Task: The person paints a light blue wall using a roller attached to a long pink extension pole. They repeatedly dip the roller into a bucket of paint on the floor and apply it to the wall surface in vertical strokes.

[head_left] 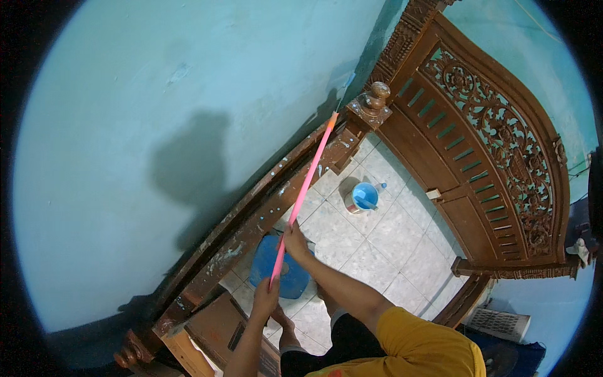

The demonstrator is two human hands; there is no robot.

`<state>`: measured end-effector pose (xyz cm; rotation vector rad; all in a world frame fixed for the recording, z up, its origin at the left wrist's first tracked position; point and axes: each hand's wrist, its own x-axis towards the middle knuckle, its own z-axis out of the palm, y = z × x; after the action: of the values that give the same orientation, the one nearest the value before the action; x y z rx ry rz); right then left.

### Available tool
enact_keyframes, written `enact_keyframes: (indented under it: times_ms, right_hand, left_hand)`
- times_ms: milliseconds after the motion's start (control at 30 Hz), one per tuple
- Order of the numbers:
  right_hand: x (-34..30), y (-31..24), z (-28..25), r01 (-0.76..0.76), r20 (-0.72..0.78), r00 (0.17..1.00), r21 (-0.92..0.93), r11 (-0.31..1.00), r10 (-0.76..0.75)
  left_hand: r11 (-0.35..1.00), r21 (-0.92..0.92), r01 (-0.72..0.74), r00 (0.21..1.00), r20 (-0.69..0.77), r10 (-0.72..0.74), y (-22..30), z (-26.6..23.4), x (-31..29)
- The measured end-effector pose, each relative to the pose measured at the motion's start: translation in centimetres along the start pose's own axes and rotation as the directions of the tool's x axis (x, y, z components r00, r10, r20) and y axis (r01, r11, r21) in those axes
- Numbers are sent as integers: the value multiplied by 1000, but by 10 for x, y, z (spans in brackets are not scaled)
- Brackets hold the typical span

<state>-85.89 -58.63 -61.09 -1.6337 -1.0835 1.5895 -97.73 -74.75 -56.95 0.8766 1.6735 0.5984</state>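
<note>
Both my hands are closed round a long pink pole [309, 173] that slants up and away to the right. My left hand [266, 298] grips its lower end, and my right hand [294, 242] holds it a little higher. Beyond the pole's orange tip, a thin rod leads to a small light-blue paint roller [349, 80], close to the turquoise wall [251, 75]; whether it touches the wall is hard to tell. Beneath my hands is a blue plastic stool [292, 281], partly hidden by my arms and the pole.
A paint-spattered brown wooden bed rail [251, 220] runs along the wall to a knobbed post [377, 94]. At right stands a carved headboard [465, 144]. A bucket of blue paint [362, 198] sits on the tiled floor [339, 226]. Cardboard [213, 323] leans at lower left.
</note>
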Motion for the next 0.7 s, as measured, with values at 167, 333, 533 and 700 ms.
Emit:
enact_keyframes:
  times_ms: [167,333,533,700]
  right_hand:
    - [-128,71,54,39,102,994,-64,997,-32]
    - [-185,114,64,186,151,975,-164,969,-162]
    - [-20,17,8,14,4,1000,-63,998,-14]
    - [102,-28,-51,55,-152,987,56,997,-46]
  left_hand:
    - [991,-109,83,996,35,-80,-130,-31,-113]
    - [987,-132,96,995,12,-95,-100,-34,-187]
    - [999,-21,29,997,71,-28,-49,-3,-5]
    - [996,-88,17,992,129,-5,81,21,78]
